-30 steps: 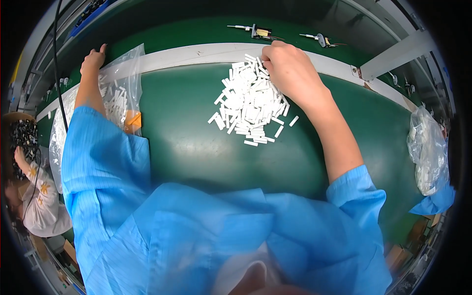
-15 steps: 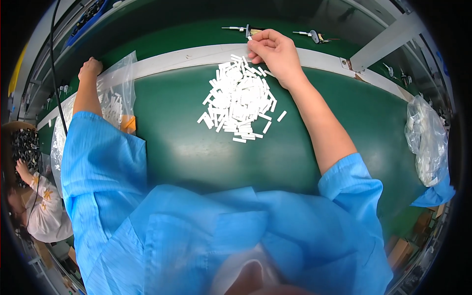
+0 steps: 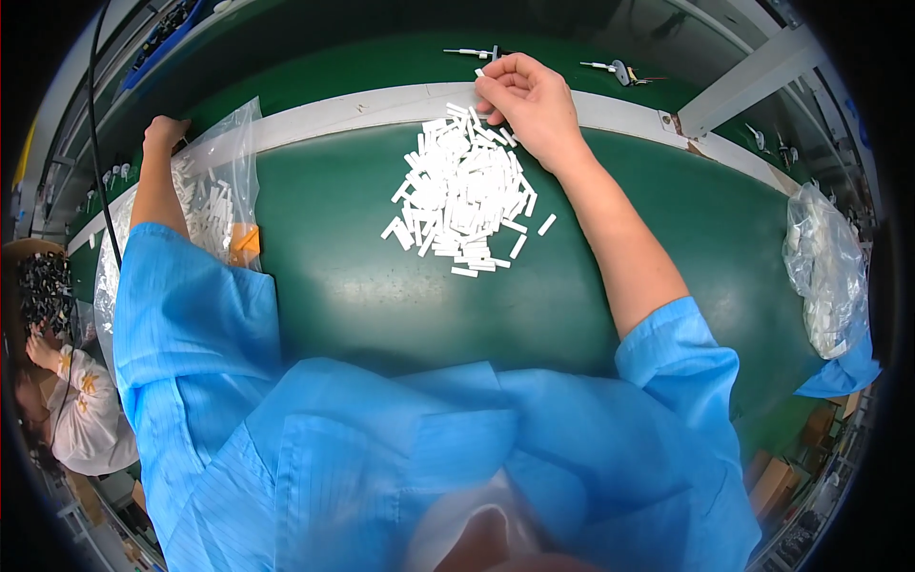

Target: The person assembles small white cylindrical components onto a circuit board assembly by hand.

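Observation:
My right hand [image 3: 529, 107] is at the far side of the bench, with a small white strip [image 3: 480, 72] pinched between thumb and fingers. Just below it a pile of short white strips [image 3: 462, 191] lies loose on the green bench. My left hand [image 3: 165, 132] reaches past a clear plastic bag [image 3: 246, 157] of similar white pieces, out to the far left. Its fingers curl away from view, so anything in them is hidden. Close to my right fingertips lies a part with a thin metal shaft [image 3: 469, 51], partly covered by that hand.
A white rail [image 3: 334, 107] curves between the bench and a green strip behind it. Another shafted part with wires [image 3: 624, 73] lies there, left of a white post [image 3: 748, 81]. A filled clear bag [image 3: 824, 276] sits at right. A co-worker's sleeve [image 3: 91, 400] is at lower left.
My left hand has shifted a little to the left. The shafted parts behind the rail have slid slightly right. My right hand keeps its pinch on the white strip, almost in place.

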Tool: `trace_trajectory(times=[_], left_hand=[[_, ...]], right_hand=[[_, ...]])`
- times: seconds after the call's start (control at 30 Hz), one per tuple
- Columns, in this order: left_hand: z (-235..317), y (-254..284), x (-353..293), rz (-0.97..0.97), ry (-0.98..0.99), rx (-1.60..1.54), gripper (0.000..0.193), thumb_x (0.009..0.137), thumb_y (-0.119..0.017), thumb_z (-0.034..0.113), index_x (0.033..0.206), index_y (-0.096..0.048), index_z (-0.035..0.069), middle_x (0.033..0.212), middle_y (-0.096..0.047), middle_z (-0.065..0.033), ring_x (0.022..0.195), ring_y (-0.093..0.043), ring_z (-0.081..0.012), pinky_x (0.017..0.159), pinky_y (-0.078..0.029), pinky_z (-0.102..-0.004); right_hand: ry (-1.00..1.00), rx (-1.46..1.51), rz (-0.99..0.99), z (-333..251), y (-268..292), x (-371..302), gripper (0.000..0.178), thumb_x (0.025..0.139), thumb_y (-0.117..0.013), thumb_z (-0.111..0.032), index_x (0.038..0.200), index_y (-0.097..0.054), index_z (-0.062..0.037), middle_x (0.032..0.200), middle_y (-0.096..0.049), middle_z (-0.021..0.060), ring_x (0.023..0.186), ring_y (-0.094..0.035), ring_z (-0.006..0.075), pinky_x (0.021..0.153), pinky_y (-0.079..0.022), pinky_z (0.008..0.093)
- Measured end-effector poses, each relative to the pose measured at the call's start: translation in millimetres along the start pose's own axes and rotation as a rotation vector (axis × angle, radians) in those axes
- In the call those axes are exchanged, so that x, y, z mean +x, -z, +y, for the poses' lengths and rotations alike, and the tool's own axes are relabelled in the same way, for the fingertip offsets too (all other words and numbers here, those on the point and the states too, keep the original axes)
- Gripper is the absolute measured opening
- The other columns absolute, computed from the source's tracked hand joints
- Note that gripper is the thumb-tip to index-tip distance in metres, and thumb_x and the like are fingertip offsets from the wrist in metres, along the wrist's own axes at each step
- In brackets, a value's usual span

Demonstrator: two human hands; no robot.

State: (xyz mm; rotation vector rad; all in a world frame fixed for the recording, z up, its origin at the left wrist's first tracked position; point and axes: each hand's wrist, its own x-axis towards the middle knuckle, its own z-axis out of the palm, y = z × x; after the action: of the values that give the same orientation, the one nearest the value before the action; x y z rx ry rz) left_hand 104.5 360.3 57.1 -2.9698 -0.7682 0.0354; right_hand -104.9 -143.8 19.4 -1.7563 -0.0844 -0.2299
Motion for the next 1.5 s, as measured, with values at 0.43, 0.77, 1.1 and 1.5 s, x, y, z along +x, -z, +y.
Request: trace_trajectory(times=[0.43,0.77,1.1,1.5], left_hand=[[243.6,23.7,-184.3,-0.733,-0.514,-1.897,0.012,0.096,-0.036,0.003,0.100,-0.047,0.000,0.083,-0.055,-0.0138,0.061,-0.053,-0.0167,0.048,-0.043,-0.0252],[293.7,-17.2,-258.4,-1.353,-0.399,-2.375,0.016,0.100,-0.036,0.013,0.095,-0.046,0.001,0.076,-0.046,-0.0045,0.055,-0.038,-0.0099,0.046,-0.030,-0.0212],[290.4,-5.0,-274.0,-1.268,-0.377,-2.397,0.017,0.101,-0.034,0.014,0.093,-0.044,0.002,0.075,-0.045,-0.0040,0.055,-0.036,-0.0104,0.046,-0.030,-0.0220],[295.6,-15.7,-312.5,-0.626,-0.708,-1.821,0.017,0.090,-0.054,0.016,0.098,-0.054,0.001,0.090,-0.070,-0.0089,0.086,-0.064,-0.0155,0.083,-0.042,-0.0311]], right_hand=[[-0.134,0.120,0.093,5.7,6.3,4.4,0.023,0.085,-0.064,-0.010,0.103,-0.064,0.0036,0.083,-0.068,0.0089,0.071,-0.065,0.0129,0.061,-0.052,0.0220],[-0.091,-0.053,-0.003,-5.2,-0.8,2.4,0.019,0.086,-0.065,-0.012,0.096,-0.065,0.0040,0.076,-0.067,0.0058,0.063,-0.061,0.0088,0.053,-0.047,0.0201],[-0.119,-0.046,-0.015,-3.7,-0.5,1.5,0.019,0.086,-0.065,-0.012,0.097,-0.065,0.0030,0.077,-0.066,0.0054,0.064,-0.061,0.0084,0.055,-0.047,0.0205],[-0.002,0.132,0.286,11.3,21.9,12.3,0.020,0.088,-0.064,-0.011,0.098,-0.065,0.0060,0.080,-0.067,0.0087,0.066,-0.064,0.0122,0.063,-0.053,0.0225]])
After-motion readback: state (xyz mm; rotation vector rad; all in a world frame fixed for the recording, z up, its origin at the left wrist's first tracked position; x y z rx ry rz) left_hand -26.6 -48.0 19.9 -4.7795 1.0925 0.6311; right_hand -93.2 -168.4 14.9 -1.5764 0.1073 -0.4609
